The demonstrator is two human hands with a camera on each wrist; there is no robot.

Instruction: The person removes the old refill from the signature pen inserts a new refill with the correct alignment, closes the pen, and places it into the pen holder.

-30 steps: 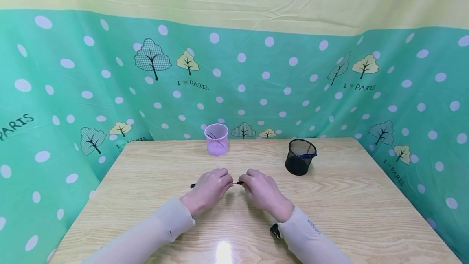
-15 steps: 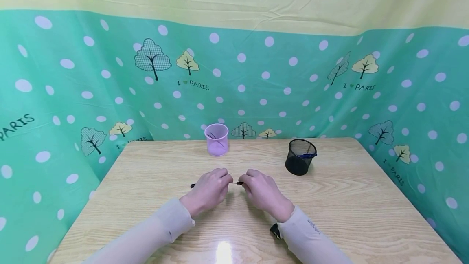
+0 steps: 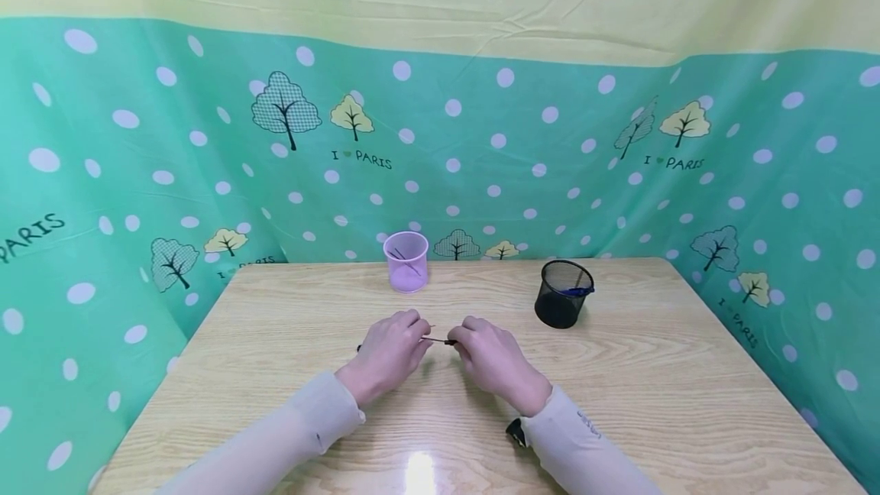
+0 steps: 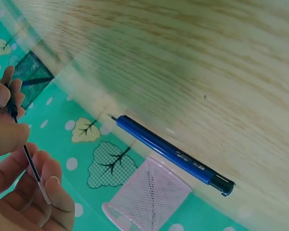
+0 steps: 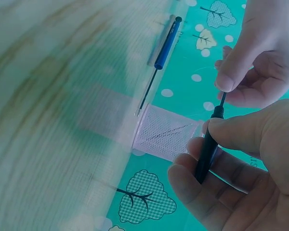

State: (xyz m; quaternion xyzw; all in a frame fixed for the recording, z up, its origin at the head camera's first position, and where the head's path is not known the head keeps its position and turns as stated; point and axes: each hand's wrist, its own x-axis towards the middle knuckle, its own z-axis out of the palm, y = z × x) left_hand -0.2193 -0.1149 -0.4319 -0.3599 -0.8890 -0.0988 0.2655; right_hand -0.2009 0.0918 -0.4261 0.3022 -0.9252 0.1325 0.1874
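Note:
My right hand point(image 3: 491, 357) holds a slim black tube-shaped pen part point(image 5: 207, 154) between thumb and curled fingers. A thin pen refill point(image 4: 32, 166) comes out of the tube's end and runs to my left hand point(image 3: 390, 350), whose thumb and fingers pinch it. Its pale end shows against the left fingers in the left wrist view. Under and beyond the left hand, a blue pen barrel point(image 4: 164, 151) with a black end lies on the table, a thin dark rod point(image 5: 148, 94) sticking out of its other end. The head view hides most of that barrel behind the left hand.
A lilac mesh pen cup point(image 3: 408, 273) with thin dark sticks inside stands at the back of the wooden table point(image 3: 289, 312). To its right is a black mesh cup point(image 3: 558, 310) holding a blue pen. A small black item point(image 3: 516, 434) lies by the right sleeve.
My left hand has shifted slightly up and to the left, and a longer stretch of refill shows between the hands. The right hand has stayed in place.

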